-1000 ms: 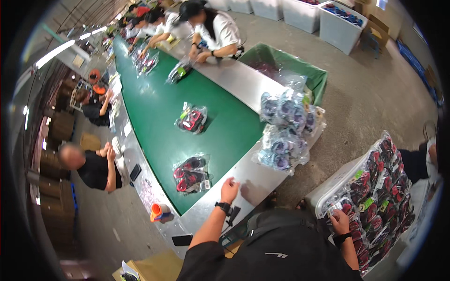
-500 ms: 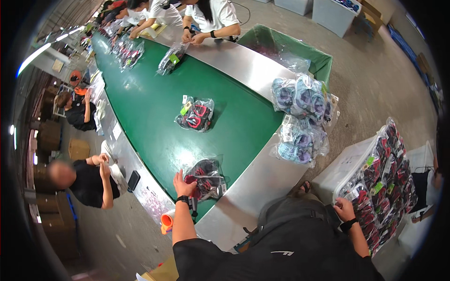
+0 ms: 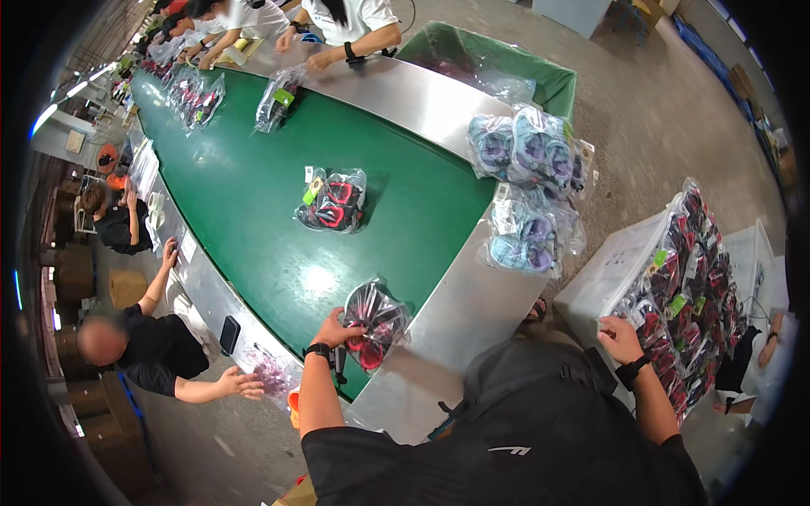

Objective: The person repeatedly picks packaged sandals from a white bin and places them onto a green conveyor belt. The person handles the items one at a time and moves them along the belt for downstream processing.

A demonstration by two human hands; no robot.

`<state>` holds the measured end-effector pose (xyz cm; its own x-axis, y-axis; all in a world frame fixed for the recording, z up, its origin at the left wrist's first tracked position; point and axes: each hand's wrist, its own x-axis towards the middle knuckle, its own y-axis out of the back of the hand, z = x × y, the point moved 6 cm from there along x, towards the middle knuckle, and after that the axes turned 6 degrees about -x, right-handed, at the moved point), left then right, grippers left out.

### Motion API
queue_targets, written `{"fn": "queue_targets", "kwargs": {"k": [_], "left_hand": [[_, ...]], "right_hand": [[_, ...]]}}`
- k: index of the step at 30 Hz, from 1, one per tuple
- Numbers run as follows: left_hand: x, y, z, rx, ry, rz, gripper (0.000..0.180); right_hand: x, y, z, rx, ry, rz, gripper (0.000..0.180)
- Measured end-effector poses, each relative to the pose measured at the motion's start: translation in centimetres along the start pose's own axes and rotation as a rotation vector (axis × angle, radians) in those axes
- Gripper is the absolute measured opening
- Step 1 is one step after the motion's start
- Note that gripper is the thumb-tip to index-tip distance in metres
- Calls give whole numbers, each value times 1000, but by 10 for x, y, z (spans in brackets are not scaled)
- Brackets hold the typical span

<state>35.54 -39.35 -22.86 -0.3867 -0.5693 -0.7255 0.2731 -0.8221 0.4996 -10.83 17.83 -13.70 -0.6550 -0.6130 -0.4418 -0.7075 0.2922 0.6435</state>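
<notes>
My left hand [image 3: 340,329] is closed on a clear plastic bag of black and red sandals [image 3: 371,325], at the near end of the green conveyor belt [image 3: 261,215]. The bag stands tilted, its red parts toward me. My right hand [image 3: 620,339] is beside the near edge of a white plastic bin [image 3: 623,257], fingers curled; whether it holds anything is hidden. Bagged black and red sandals [image 3: 688,295] are heaped in that bin. Farther up the belt lies another bag of black and red sandals [image 3: 333,200], with a green tag.
Bagged blue and purple sandals [image 3: 531,236] are stacked on the metal table edge [image 3: 489,299]. Behind them stands a green-lined bin [image 3: 553,80]. Co-workers sit along both sides; one at the left reaches a hand [image 3: 240,384] toward the metal ledge, near a black phone [image 3: 229,335].
My left hand has gripped the sandal bag and tipped it up. The right hand stays by the bin. The co-worker at the left has spread both arms toward the ledge. The view has shifted slightly.
</notes>
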Motion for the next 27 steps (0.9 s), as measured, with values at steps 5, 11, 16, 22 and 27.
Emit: {"fn": "queue_targets", "kwargs": {"k": [5,11,16,22,27], "left_hand": [[-5,-10,-6,-714,-43,174,85],[-35,-85,63,-1425,-202,-105,43],[-85,-141,164,-1391,-318,-312,67],[-114,-178,229,-1392,-274,-437,67],[-132,-199,262,-1387,-190,-437,44]], "right_hand": [[-3,-3,-2,5,12,-24,37],[11,4,-57,88,131,-13,33],[15,27,-125,136,353,53,30],[5,51,-160,121,520,85,35],[-10,62,-158,134,559,100,34]]}}
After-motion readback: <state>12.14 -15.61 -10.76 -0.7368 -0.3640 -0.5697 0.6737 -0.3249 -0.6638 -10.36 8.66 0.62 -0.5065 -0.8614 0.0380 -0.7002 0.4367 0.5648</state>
